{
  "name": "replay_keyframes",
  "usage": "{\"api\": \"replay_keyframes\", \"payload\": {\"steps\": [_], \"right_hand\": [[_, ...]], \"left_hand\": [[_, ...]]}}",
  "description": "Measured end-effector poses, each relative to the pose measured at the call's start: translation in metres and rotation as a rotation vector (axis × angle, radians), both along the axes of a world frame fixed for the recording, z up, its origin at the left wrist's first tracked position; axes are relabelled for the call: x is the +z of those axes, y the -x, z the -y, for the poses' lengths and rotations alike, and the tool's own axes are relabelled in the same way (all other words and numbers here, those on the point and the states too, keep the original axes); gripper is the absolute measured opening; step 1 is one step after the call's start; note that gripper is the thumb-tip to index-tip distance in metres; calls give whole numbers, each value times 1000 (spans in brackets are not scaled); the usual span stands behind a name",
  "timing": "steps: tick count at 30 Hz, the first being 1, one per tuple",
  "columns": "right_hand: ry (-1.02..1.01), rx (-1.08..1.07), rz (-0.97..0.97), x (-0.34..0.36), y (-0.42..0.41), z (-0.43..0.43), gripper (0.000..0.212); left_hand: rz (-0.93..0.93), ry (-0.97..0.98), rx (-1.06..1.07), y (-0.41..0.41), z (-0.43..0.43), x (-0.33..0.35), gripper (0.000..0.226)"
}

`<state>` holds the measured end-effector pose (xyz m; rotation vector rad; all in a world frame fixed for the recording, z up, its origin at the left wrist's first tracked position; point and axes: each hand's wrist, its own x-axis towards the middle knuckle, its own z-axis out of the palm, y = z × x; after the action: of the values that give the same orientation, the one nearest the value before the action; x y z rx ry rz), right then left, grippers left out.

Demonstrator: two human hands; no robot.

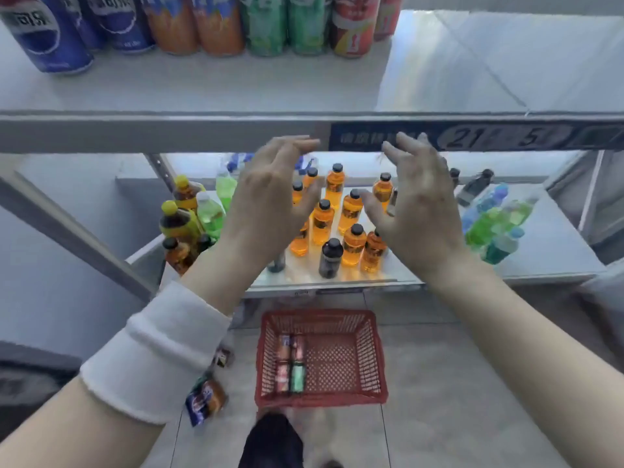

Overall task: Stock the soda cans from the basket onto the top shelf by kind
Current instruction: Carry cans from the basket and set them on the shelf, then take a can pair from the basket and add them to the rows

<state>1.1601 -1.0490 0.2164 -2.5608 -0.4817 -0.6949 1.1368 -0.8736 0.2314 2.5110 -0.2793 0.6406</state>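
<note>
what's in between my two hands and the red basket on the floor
In the head view, below the left hand and right hand, the lower shelf of orange bottles comes first, then bare floor before the red basket.

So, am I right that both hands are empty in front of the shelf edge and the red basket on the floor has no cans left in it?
Not quite: the red basket is not empty. The head view shows several cans lying along its left side. The rest holds: the left hand and right hand are both empty, open in front of the shelf edge.
</note>
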Motion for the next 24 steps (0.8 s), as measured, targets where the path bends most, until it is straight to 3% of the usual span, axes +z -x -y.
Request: {"api": "replay_keyframes", "payload": {"steps": [6,14,24], "right_hand": [[44,14,-189,-58,65,11,59],[54,-14,-405,-122,137,5,56],[55,-42,-735,-216,175,31,58]], "left_hand": [[-131,-41,22,61,2,-45,45],[-294,46,57,119,-20,-103,37],[-657,107,185,159,-28,-208,36]]}}
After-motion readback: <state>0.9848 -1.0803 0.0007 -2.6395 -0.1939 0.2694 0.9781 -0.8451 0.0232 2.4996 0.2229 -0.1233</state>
